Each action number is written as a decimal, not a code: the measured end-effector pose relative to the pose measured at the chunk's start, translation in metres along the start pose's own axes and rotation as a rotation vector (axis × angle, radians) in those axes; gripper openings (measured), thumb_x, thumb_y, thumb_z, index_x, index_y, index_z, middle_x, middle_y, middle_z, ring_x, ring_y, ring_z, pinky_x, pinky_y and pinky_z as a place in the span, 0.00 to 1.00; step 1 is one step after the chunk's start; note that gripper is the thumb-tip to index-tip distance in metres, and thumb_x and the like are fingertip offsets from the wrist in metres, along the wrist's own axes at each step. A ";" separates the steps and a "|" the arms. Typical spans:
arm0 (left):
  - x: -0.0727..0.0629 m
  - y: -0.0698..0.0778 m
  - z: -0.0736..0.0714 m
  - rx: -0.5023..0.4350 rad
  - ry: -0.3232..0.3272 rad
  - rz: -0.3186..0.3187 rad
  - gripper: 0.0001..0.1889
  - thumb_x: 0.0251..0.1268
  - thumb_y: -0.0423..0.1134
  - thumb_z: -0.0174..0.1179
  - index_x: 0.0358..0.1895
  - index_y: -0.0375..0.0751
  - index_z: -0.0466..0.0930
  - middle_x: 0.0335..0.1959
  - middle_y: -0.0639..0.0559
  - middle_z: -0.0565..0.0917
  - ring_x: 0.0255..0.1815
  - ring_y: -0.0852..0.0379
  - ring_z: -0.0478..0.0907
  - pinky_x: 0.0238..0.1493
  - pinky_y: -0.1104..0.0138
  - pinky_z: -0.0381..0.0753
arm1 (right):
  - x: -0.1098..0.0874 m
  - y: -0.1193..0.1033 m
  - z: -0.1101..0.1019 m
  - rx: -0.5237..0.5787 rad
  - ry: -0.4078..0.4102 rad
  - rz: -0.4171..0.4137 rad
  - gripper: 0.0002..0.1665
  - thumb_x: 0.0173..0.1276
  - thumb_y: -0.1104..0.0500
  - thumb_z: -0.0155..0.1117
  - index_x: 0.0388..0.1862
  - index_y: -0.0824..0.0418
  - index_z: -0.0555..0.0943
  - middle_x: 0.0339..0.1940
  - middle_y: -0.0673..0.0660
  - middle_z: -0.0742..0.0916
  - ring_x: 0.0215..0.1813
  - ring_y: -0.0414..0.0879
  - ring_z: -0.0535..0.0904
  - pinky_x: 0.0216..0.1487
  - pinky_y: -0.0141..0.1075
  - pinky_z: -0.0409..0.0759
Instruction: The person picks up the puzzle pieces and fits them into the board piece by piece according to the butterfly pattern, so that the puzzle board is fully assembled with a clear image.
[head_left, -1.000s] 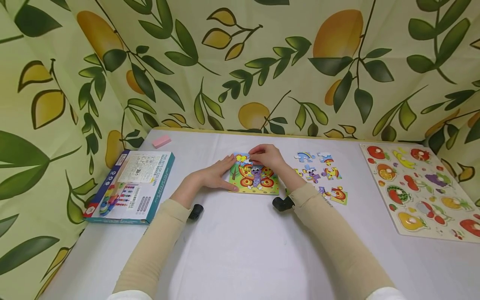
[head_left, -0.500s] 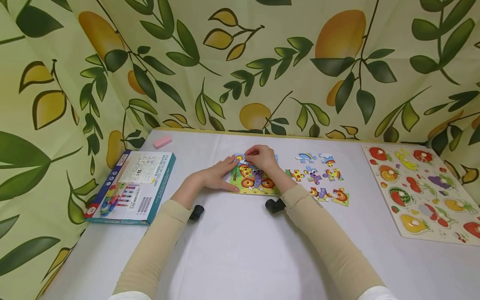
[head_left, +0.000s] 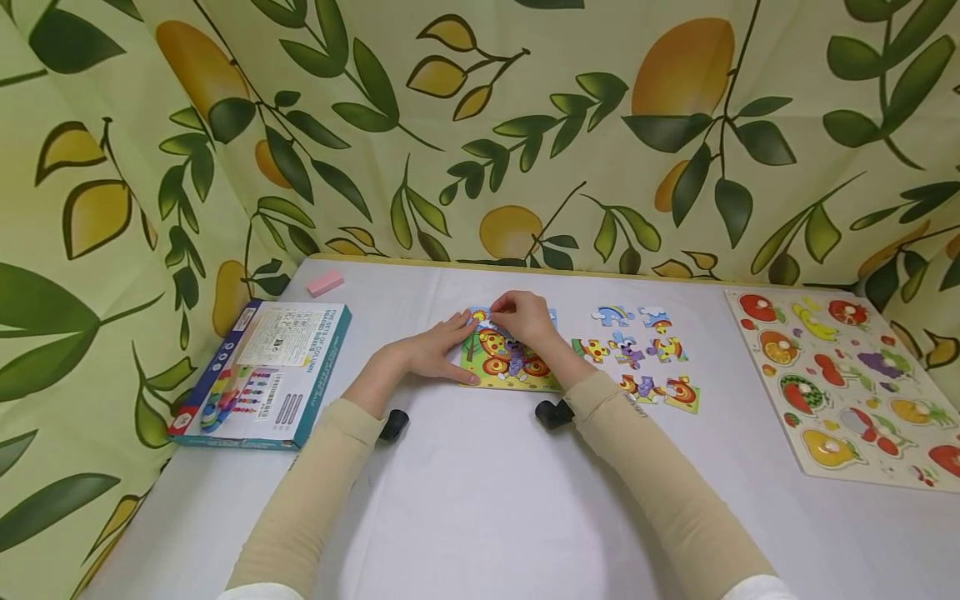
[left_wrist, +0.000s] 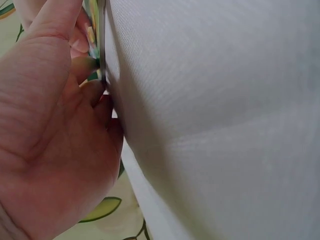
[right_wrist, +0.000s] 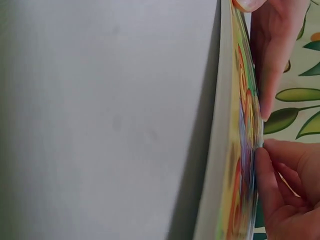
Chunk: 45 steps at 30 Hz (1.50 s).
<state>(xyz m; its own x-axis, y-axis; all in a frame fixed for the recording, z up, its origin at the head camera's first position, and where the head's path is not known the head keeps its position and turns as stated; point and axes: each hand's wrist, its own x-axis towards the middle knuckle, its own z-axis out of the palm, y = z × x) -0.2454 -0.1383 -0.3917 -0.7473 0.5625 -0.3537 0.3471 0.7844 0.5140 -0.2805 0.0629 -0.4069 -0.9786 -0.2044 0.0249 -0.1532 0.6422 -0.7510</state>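
Both forearms run inward from the lower edge of the frame in beige, softly wrinkled sleeves (head_left: pixel 300 492), the 2 wrists bent toward the centre. The left hand (head_left: pixel 429 352) lies with fingers outstretched along the left side of a butterfly-patterned puzzle board (head_left: pixel 491 382), thumb at its lower left corner. The right hand (head_left: pixel 527 320) arches over the board's top, thumb and index fingertips brought close together on the picture's surface; whether a piece sits between them I cannot tell.

The board, at the centre of the frame, is a thin, flat rectangle with a pale edge, as the right-wrist view shows. Just right of it, loose puzzle pieces (head_left: pixel 627 352) with knobbed outlines lie in 3 rough rows.

The white tablecloth (head_left: pixel 472 492) shows a fine weave. Left of centre rests a flat teal-edged box (head_left: pixel 288 408), with a pink block (head_left: pixel 325 283) above; at far right, a flat fruit board (head_left: pixel 828 400). Leaf-printed fabric (head_left: pixel 420 192) hangs behind.
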 end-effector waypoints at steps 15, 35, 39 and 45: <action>0.001 0.000 0.000 0.004 0.001 -0.017 0.56 0.57 0.62 0.66 0.79 0.48 0.39 0.80 0.53 0.33 0.79 0.51 0.29 0.75 0.51 0.40 | -0.001 0.008 -0.018 -0.131 -0.208 -0.082 0.23 0.62 0.55 0.72 0.55 0.61 0.82 0.51 0.58 0.81 0.51 0.51 0.74 0.55 0.43 0.73; 0.001 0.002 -0.001 0.021 0.005 0.025 0.54 0.57 0.59 0.67 0.79 0.47 0.43 0.80 0.52 0.35 0.79 0.50 0.30 0.75 0.51 0.41 | -0.001 0.010 -0.017 -0.133 -0.188 -0.069 0.21 0.63 0.53 0.72 0.53 0.59 0.83 0.47 0.57 0.80 0.47 0.50 0.72 0.50 0.41 0.73; 0.001 0.002 -0.001 0.043 0.004 0.019 0.54 0.57 0.61 0.67 0.79 0.48 0.44 0.80 0.54 0.39 0.79 0.50 0.30 0.75 0.51 0.40 | 0.000 0.011 -0.016 -0.131 -0.184 -0.068 0.21 0.63 0.53 0.72 0.53 0.59 0.83 0.47 0.57 0.80 0.47 0.50 0.72 0.50 0.40 0.73; 0.000 0.004 -0.002 0.060 0.004 0.013 0.52 0.57 0.61 0.66 0.79 0.50 0.46 0.80 0.55 0.41 0.79 0.50 0.31 0.75 0.49 0.42 | -0.001 0.010 -0.016 -0.113 -0.176 -0.058 0.21 0.63 0.54 0.72 0.54 0.59 0.82 0.46 0.57 0.80 0.47 0.50 0.73 0.49 0.40 0.73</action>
<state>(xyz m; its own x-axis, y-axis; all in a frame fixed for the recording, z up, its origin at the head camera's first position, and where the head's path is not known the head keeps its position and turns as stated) -0.2452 -0.1354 -0.3885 -0.7448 0.5715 -0.3446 0.3897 0.7917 0.4705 -0.2836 0.0811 -0.4039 -0.9300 -0.3631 -0.0573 -0.2326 0.7020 -0.6731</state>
